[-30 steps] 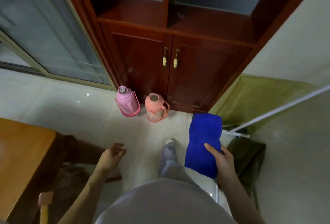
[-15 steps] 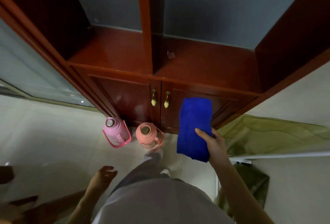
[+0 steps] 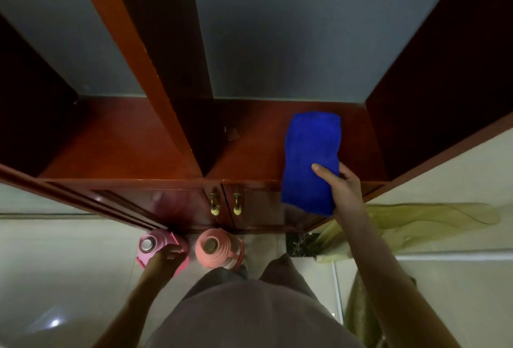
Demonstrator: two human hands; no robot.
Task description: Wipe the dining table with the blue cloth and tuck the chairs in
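A folded blue cloth (image 3: 311, 159) is held flat in my right hand (image 3: 342, 185), thumb on top, out over the right shelf of a red-brown wooden cabinet (image 3: 249, 136). Whether the cloth touches the shelf board I cannot tell. My left hand (image 3: 163, 260) hangs low at my side, holding nothing, fingers loosely curled, in front of a pink flask. The dining table and the chairs are out of view.
A pink thermos flask (image 3: 151, 243) and a salmon thermos flask (image 3: 215, 247) stand on the tiled floor against the cabinet doors, which have brass handles (image 3: 224, 203). Olive-green fabric (image 3: 416, 220) lies by the wall at right. My legs are at bottom centre.
I have stepped up to the cabinet; the view has tilted up onto its open shelves. My right hand has carried the blue cloth forward over the right shelf. The table has left the view.
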